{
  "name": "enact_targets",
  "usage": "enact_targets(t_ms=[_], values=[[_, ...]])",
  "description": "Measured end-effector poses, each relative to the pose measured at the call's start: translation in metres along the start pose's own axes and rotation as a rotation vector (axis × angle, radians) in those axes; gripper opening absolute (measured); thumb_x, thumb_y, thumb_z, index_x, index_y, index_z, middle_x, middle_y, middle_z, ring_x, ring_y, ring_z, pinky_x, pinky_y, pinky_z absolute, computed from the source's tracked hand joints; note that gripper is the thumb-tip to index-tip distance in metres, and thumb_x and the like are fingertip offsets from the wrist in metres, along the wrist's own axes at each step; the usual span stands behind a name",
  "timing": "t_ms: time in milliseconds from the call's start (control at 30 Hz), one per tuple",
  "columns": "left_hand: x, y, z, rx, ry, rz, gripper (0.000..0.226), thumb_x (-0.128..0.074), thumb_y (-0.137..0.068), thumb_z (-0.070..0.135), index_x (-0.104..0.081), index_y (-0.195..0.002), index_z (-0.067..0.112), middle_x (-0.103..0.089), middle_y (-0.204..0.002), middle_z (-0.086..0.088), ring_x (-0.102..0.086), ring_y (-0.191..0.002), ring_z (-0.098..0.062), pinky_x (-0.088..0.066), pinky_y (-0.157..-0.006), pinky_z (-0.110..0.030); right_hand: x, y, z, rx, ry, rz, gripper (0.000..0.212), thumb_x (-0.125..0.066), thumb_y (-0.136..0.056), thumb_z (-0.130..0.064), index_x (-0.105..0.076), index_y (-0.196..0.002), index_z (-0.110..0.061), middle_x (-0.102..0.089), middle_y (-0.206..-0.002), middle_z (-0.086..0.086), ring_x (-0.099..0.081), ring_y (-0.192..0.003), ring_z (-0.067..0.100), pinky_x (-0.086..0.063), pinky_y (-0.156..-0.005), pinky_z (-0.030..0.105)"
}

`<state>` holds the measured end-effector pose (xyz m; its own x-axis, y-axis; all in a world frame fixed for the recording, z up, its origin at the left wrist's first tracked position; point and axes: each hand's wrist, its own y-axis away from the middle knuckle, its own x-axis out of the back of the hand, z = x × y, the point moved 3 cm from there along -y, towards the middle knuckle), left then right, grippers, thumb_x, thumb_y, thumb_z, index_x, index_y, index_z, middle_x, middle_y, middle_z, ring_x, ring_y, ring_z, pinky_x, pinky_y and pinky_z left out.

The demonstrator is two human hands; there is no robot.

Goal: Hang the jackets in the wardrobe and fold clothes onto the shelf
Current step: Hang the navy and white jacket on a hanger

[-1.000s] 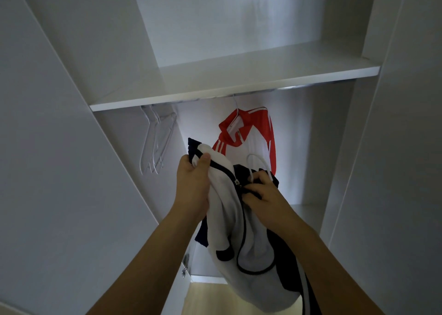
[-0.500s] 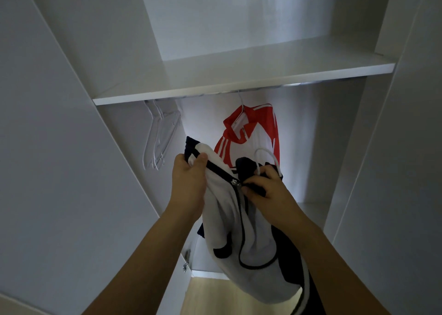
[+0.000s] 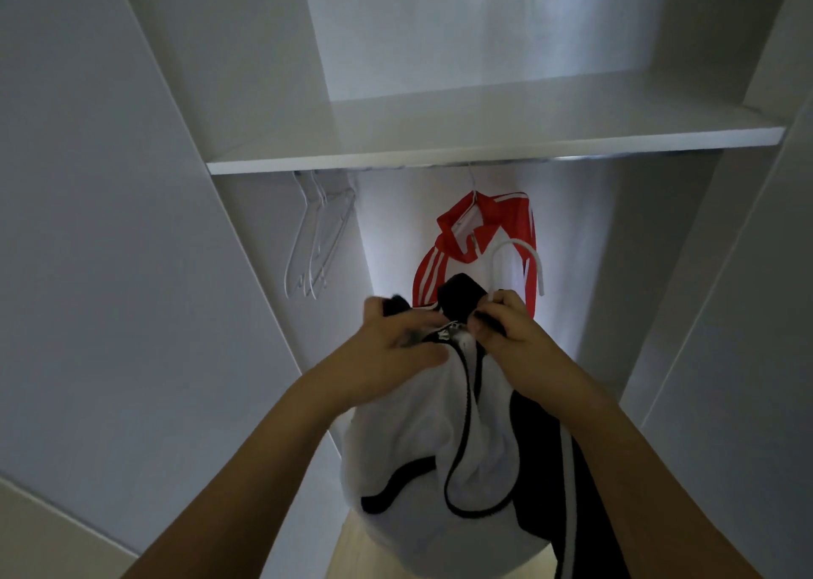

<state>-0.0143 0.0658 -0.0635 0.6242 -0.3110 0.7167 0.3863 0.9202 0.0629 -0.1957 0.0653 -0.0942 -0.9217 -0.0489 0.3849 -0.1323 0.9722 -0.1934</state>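
Observation:
I hold a white and black jacket up in front of the open wardrobe. My left hand grips its collar on the left side of the zip. My right hand pinches the collar on the right, together with the neck of a white hanger whose hook sticks up above my fingers. The jacket's body hangs down below both hands. Behind it, a red and white jacket hangs from the rail under the shelf.
A white shelf spans the wardrobe above the rail. Several bare clear hangers hang at the rail's left end. The wardrobe's side walls stand close on both sides. A strip of light wooden floor shows below.
Both hands have come closer together at the collar, around the zip top. The hanger hook now stands out higher and further right above my right hand.

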Motion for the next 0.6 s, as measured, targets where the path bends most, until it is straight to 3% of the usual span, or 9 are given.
enact_targets(t_ms=[67,200,300,367,467,600], values=[[0.0,-0.002,-0.003,-0.035,-0.011,-0.056,0.018,-0.061,-0.093,0.038,-0.061,-0.108,0.048,-0.036,-0.112,0.016,-0.041,-0.107,-0.002,-0.032,-0.094,-0.016,-0.001,-0.001,-0.003,0.016,0.007,-0.011,0.008,-0.047,-0.101,-0.017,-0.055,-0.103,-0.015,-0.041,-0.1,-0.016,-0.048,-0.094,-0.001,-0.036,-0.087,0.005],[0.003,-0.003,-0.001,-0.11,-0.061,0.107,0.011,-0.061,-0.094,0.032,-0.064,-0.095,0.042,-0.045,-0.107,0.007,-0.049,-0.105,-0.009,-0.039,-0.09,-0.016,-0.006,-0.001,0.0,0.013,0.015,0.014,0.011,-0.05,-0.1,-0.024,-0.057,-0.099,-0.015,-0.04,-0.1,-0.015,-0.048,-0.095,0.001,-0.036,-0.089,0.012],[0.003,0.0,0.001,-0.147,-0.136,0.158,0.013,-0.059,-0.095,0.033,-0.068,-0.104,0.033,-0.045,-0.109,0.005,-0.052,-0.101,-0.01,-0.044,-0.09,-0.02,-0.007,0.001,0.006,0.01,0.069,0.038,0.011,-0.051,-0.098,-0.036,-0.052,-0.093,-0.026,-0.039,-0.102,-0.017,-0.048,-0.094,0.0,-0.039,-0.087,0.013],[0.004,0.002,0.002,-0.157,-0.172,0.171,0.018,-0.059,-0.095,0.034,-0.069,-0.11,0.03,-0.044,-0.111,0.007,-0.053,-0.1,-0.01,-0.045,-0.091,-0.021,-0.006,0.002,0.009,0.033,0.09,0.063,0.013,-0.051,-0.098,-0.034,-0.046,-0.086,-0.034,-0.04,-0.101,-0.017,-0.048,-0.092,-0.003,-0.038,-0.081,0.01],[0.006,0.003,0.004,-0.162,-0.186,0.191,0.021,-0.06,-0.094,0.034,-0.069,-0.112,0.028,-0.042,-0.107,0.01,-0.053,-0.098,-0.01,-0.043,-0.088,-0.016,-0.006,0.005,0.01,0.082,0.106,0.077,0.022,-0.049,-0.1,-0.021,-0.045,-0.084,-0.036,-0.041,-0.098,-0.023,-0.048,-0.092,-0.006,-0.037,-0.083,0.007],[0.009,0.003,0.007,-0.181,-0.204,0.285,0.019,-0.065,-0.091,0.034,-0.071,-0.108,0.027,-0.041,-0.097,0.018,-0.053,-0.087,-0.003,-0.037,-0.073,-0.004,-0.007,0.008,0.013,0.123,0.159,0.06,0.027,-0.049,-0.099,-0.015,-0.048,-0.084,-0.037,-0.038,-0.096,-0.032,-0.047,-0.092,-0.009,-0.039,-0.08,0.003]])
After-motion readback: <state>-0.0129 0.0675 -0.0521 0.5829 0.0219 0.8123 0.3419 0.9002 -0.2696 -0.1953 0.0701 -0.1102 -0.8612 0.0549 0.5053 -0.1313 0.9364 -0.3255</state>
